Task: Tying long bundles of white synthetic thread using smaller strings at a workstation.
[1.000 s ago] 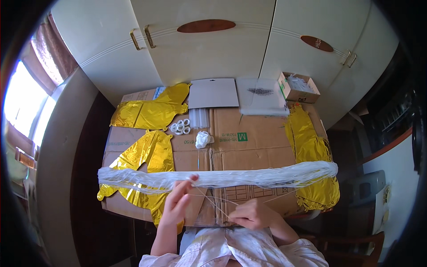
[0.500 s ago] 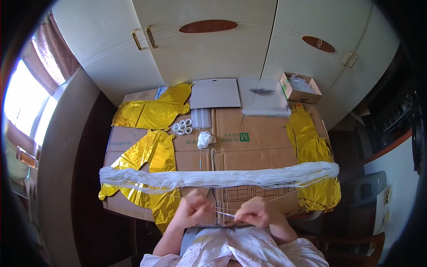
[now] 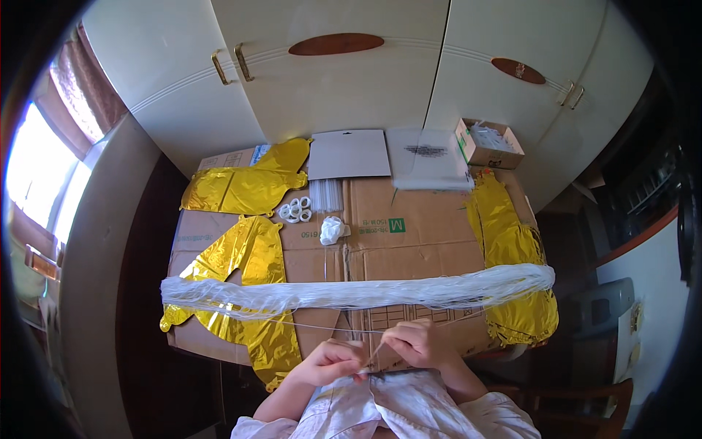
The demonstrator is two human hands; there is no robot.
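A long hank of white string [image 3: 365,294] stretches across the cardboard from left to right. In front of it, at the near edge, my left hand [image 3: 333,361] is closed, its fingers pinched on a thin string. My right hand [image 3: 414,344] sits a little higher and farther right, also closed on the string. A short taut length of it slants between the two hands. Thin strands run from near my hands out toward both sides of the hank. The ends inside my fingers are hidden.
Gold foil balloons [image 3: 248,256] lie flat at left, and more gold foil [image 3: 512,241] lies at right. Behind are white ribbon rolls [image 3: 295,210], clear sticks [image 3: 326,195], a crumpled white wad [image 3: 333,230], a grey-white board [image 3: 349,154], a clear bag [image 3: 428,161] and a small box [image 3: 490,155].
My left hand has come down toward me, while my right hand has risen slightly. The string between them now slants more steeply and is shorter.
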